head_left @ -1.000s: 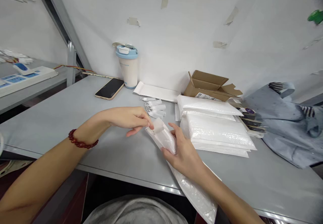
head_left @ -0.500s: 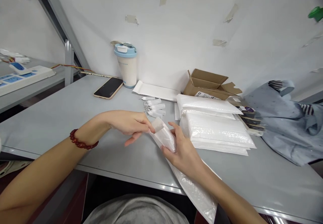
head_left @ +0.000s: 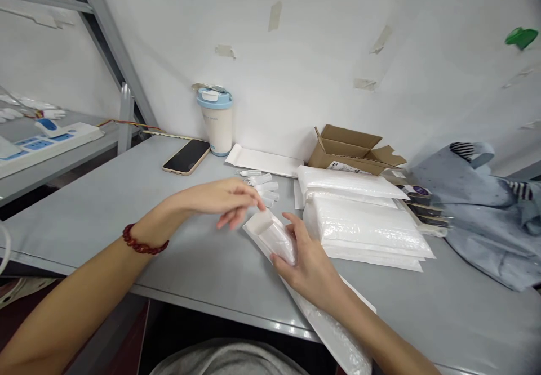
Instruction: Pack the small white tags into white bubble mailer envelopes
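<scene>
My right hand (head_left: 306,259) grips a white bubble mailer (head_left: 274,237) by its upper part; the mailer lies across the grey table's front edge (head_left: 190,299) and runs down under my right forearm. Its open flap end points up and to the left. My left hand (head_left: 226,197), with a red bead bracelet at the wrist, hovers just left of the flap, fingers loosely spread and holding nothing. Behind the hands lie several small white tubes (head_left: 262,186).
A stack of white bubble mailers (head_left: 363,223) sits to the right, with an open cardboard box (head_left: 353,150) behind it. A blue-lidded cup (head_left: 217,119), a phone (head_left: 186,156) and a flat white envelope (head_left: 264,161) stand by the wall. Grey cloth (head_left: 486,206) lies far right.
My left hand has let go of the mailer's flap and lifted slightly away, fingers now spread. The right hand keeps its grip in nearly the same place.
</scene>
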Demonstrator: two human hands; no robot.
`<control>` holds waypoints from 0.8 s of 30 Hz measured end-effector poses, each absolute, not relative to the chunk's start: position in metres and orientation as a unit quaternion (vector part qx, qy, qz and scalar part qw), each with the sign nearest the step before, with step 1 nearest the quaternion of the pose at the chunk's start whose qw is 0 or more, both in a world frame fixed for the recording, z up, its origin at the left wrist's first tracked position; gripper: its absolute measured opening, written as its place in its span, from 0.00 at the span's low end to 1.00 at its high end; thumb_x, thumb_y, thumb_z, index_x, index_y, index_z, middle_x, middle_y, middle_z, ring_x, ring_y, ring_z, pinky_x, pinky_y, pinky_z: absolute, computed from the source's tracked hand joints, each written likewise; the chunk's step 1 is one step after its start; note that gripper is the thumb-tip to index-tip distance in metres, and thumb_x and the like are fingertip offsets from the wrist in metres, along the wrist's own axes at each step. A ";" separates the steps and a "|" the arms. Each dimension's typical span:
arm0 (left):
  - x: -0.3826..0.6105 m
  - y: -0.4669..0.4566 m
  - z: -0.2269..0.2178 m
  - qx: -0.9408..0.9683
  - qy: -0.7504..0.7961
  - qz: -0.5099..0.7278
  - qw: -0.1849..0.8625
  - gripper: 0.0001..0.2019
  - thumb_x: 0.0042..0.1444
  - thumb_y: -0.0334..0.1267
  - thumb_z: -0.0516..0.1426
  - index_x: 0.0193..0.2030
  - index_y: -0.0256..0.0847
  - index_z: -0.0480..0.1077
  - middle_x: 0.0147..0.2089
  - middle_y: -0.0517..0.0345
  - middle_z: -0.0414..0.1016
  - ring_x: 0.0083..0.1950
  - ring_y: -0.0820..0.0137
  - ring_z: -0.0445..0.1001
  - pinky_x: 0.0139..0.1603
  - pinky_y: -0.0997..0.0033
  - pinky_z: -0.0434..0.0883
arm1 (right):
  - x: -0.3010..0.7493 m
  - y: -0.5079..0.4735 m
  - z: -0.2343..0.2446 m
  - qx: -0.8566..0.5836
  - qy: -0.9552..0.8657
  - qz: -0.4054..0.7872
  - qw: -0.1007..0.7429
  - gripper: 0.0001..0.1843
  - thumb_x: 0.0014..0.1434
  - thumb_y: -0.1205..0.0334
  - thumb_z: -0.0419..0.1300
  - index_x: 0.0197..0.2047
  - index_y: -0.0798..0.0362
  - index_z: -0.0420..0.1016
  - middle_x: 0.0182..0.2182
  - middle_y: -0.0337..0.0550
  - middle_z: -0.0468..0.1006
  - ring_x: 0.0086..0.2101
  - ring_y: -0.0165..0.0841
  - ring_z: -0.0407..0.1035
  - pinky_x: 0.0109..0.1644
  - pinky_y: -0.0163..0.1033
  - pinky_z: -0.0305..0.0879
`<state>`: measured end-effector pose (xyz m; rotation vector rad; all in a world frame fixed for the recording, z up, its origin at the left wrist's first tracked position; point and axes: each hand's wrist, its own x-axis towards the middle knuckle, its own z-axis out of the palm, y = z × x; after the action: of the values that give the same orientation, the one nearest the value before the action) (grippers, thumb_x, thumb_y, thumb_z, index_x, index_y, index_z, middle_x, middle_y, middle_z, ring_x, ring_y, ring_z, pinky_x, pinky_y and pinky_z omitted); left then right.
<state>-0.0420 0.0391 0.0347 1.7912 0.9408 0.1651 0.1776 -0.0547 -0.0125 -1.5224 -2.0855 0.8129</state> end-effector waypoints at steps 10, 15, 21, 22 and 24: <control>-0.045 0.077 -0.009 0.712 0.583 0.208 0.333 0.10 0.49 0.42 0.58 0.31 0.37 0.74 0.17 0.62 0.69 0.19 0.74 0.62 0.21 0.76 0.57 | 0.177 -0.056 -0.012 -0.547 -0.756 0.287 0.216 0.35 0.56 0.60 0.54 0.64 0.56 0.46 0.49 0.53 0.71 0.44 0.43 0.69 0.45 0.50 0.68; -0.040 0.076 -0.013 0.665 0.573 0.227 0.421 0.12 0.49 0.42 0.59 0.22 0.37 0.67 0.11 0.66 0.59 0.14 0.78 0.54 0.18 0.77 0.51 | 0.177 -0.056 -0.011 -0.545 -0.756 0.284 0.224 0.35 0.56 0.60 0.54 0.64 0.56 0.46 0.49 0.53 0.71 0.43 0.43 0.70 0.44 0.50 0.69; -0.042 0.075 -0.012 0.658 0.530 0.223 0.487 0.18 0.53 0.42 0.58 0.17 0.37 0.60 0.13 0.65 0.59 0.14 0.81 0.56 0.17 0.78 0.54 | 0.176 -0.056 -0.010 -0.542 -0.758 0.285 0.223 0.35 0.55 0.61 0.55 0.63 0.55 0.47 0.49 0.53 0.71 0.42 0.43 0.70 0.42 0.50 0.69; -0.042 0.075 -0.012 0.652 0.530 0.221 0.495 0.18 0.53 0.42 0.59 0.18 0.37 0.61 0.14 0.64 0.60 0.13 0.80 0.57 0.17 0.78 0.55 | 0.177 -0.057 -0.011 -0.542 -0.758 0.285 0.223 0.35 0.55 0.62 0.55 0.63 0.55 0.47 0.49 0.53 0.71 0.43 0.43 0.70 0.42 0.50 0.69; -0.041 0.075 -0.013 0.640 0.540 0.218 0.501 0.17 0.53 0.43 0.59 0.19 0.36 0.63 0.15 0.62 0.64 0.13 0.79 0.61 0.16 0.78 0.55 | 0.177 -0.057 -0.011 -0.541 -0.759 0.283 0.224 0.35 0.55 0.62 0.54 0.63 0.54 0.46 0.49 0.52 0.71 0.43 0.43 0.70 0.42 0.50 0.68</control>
<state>-0.0410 0.0751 -0.0129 1.5473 1.3042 0.5277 0.1770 -0.0566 -0.0114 -1.4940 -2.0954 0.7823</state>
